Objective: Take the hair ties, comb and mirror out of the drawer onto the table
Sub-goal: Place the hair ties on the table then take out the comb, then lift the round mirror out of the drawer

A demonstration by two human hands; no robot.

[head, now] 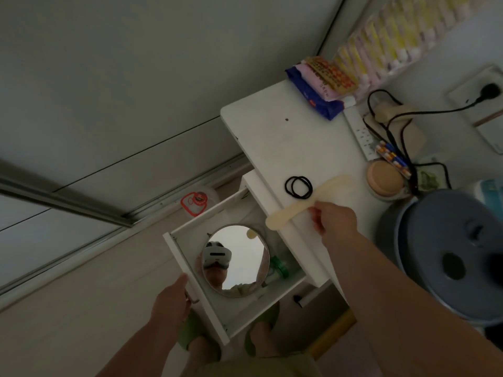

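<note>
Cream comb (307,206) pinched in our right grip (333,220) at the bench (272,126) edge beside the hair ties (298,186); left grip (174,300) holds the drawer (190,281) front; mirror (235,261) next.

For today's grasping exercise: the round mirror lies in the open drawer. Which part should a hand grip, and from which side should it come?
Grip the mirror by its rim, probably at the edge nearest the drawer front, coming from above. It lies flat with the glass facing up, so only the thin edge offers a hold. The green item crowds the cabinet side. The left hand holds the drawer front; the right hand holds the comb.
</note>
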